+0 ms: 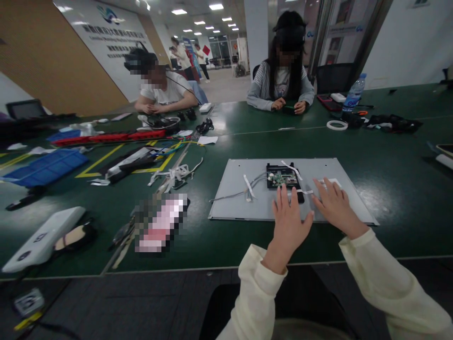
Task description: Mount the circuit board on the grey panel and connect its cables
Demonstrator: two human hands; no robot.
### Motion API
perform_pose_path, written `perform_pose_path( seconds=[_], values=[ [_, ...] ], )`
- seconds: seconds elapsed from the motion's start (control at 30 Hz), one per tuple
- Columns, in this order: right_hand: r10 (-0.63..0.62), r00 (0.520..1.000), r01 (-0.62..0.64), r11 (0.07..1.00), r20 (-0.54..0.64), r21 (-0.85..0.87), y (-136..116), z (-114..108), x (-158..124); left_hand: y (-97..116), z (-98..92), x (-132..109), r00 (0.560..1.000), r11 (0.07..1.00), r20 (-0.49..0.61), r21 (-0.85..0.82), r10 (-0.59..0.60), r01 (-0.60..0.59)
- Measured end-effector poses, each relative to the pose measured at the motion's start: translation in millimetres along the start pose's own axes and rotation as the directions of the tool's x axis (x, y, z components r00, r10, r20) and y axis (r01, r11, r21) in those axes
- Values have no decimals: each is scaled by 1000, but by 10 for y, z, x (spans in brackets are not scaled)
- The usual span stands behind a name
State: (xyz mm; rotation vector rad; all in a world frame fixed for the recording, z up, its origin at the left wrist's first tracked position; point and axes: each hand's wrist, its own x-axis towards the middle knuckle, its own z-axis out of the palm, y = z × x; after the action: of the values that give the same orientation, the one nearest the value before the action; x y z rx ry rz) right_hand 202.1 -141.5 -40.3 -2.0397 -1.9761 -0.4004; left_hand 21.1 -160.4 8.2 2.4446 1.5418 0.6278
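A flat grey panel (240, 179) lies on the green table in front of me. On its upper middle sits a black frame with a green circuit board (283, 178), strips of white tape around it. A grey cable (231, 193) runs left from the board across the panel. My left hand (290, 217) is at the panel's near edge, just below the board, fingers spread. To the right, my right hand (334, 203) is over the panel's right part, fingers apart, by a white label partly hidden behind it. Neither hand grips anything; whether the fingertips touch is unclear.
Left of the panel lie a blurred-out pink phone-like thing (163, 224), crumpled white strips (175, 175), a white device (46, 238) and a blue tray (46, 167). A tape roll (337, 125) and a water bottle (355, 92) stand at the far right. Two people sit across the table.
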Motion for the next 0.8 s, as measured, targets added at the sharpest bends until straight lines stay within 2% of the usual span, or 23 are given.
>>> perform_pose_path(
  seconds=[0.1,0.2,0.3,0.47,0.53,0.6,0.8],
  values=[
    [-11,1000,11,1000,8,17,16,7,18,-45,-87,-6,1000,998,-14,-50,28,-28],
    [-1,1000,1,999,-1,36,16,-19,27,-214,-293,4,997,998,-76,-46,31,-35],
    [11,1000,-10,998,-9,59,6,-58,23,-587,-580,33,979,997,-190,-4,-76,76],
    [22,999,-24,996,24,81,8,-71,23,-1385,-943,26,948,968,-226,56,-225,243],
    [26,999,-28,996,19,88,14,-60,26,-1611,-992,-11,946,956,-192,85,-262,282],
    [32,999,-33,995,10,94,19,-52,27,-1749,-993,-51,949,952,-152,89,-276,291],
    [32,999,-35,993,32,109,26,-56,17,-1830,-942,-101,923,923,-161,106,-350,369]
  ],
)
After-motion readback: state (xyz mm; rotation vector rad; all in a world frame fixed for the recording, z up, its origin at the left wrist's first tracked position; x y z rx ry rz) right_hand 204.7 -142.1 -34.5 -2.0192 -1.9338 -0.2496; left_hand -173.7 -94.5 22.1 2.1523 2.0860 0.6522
